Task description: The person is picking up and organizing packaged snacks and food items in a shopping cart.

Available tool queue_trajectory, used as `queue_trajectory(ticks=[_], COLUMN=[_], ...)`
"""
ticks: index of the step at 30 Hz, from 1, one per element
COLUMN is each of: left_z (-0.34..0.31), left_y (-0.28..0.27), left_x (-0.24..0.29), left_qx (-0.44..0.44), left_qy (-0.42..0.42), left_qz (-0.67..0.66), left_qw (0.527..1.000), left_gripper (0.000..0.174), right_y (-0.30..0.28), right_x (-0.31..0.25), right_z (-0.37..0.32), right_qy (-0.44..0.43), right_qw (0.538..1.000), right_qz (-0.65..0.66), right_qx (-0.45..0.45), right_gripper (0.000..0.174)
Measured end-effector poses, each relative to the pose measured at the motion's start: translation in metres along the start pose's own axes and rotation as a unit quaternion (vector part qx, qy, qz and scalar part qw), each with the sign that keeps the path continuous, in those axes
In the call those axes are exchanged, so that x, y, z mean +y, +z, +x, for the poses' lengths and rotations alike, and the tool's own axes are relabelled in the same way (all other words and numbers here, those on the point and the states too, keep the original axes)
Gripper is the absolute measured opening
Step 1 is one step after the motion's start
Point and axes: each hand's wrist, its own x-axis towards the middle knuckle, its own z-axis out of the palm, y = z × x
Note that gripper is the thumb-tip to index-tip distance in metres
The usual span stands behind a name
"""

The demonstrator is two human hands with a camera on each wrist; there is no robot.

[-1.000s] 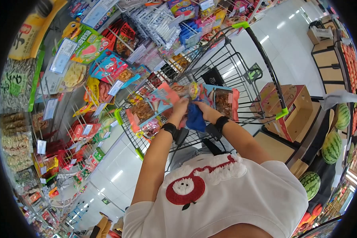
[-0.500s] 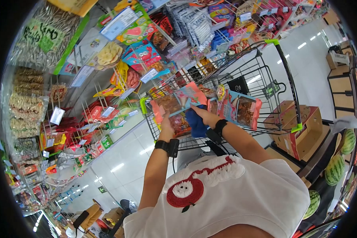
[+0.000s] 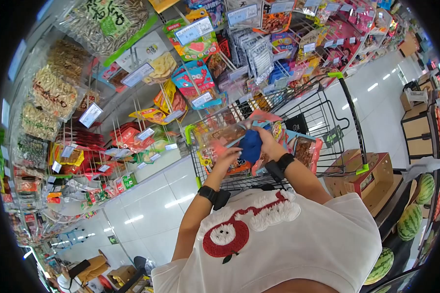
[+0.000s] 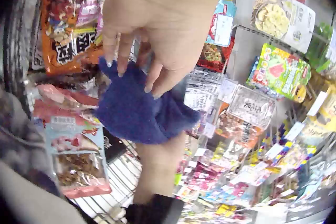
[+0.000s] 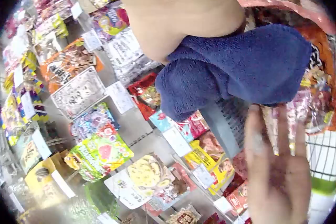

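A dark blue towelling cloth is bunched in my right hand over the shopping cart. The right thumb and palm press against it, while the right fingers are mostly hidden behind the cloth. My left hand is at the cloth's lower left; in the left wrist view its fingers are loosely extended, tips at the cloth's edge. The right wrist view shows the left hand with fingers spread. Under the cloth is a grey-blue dotted surface. A pink-and-blue snack bag lies in the cart.
Pegs of snack packets, such as banana chips and a crab-printed bag, hang along the shelf at left. A cardboard box stands right of the cart, beside watermelons. An orange snack packet is also in the cart.
The head view has swung, shifting shelf and cart down and rightward. My left hand has come from the snack bag's left side to the cloth, which now sits higher, bunched against the right hand.
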Motion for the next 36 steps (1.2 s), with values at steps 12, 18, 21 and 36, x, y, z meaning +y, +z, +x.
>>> queue_trajectory(ticks=[12,18,21,36], left_z=[-0.014,-0.010,-0.033,-0.083], left_y=[-0.016,-0.012,-0.002,0.046], left_x=[0.058,0.088,0.129,0.187], left_qx=[-0.100,-0.262,-0.289,-0.074], left_qy=[-0.097,0.021,0.057,0.185], left_qz=[-0.376,-0.292,-0.072,-0.064], left_qw=[0.916,0.920,0.953,0.978], left_gripper=[0.075,0.063,0.059,0.052], right_y=[-0.018,0.014,0.016,0.032], right_x=[-0.088,-0.101,-0.111,-0.116], right_z=[-0.141,-0.216,-0.229,-0.222], right_qy=[-0.189,-0.312,-0.401,-0.655], right_qw=[0.965,0.929,0.893,0.700], right_qz=[-0.014,-0.033,-0.109,-0.267], right_qx=[-0.182,-0.195,-0.173,0.095], right_gripper=[0.032,0.035,0.041,0.014])
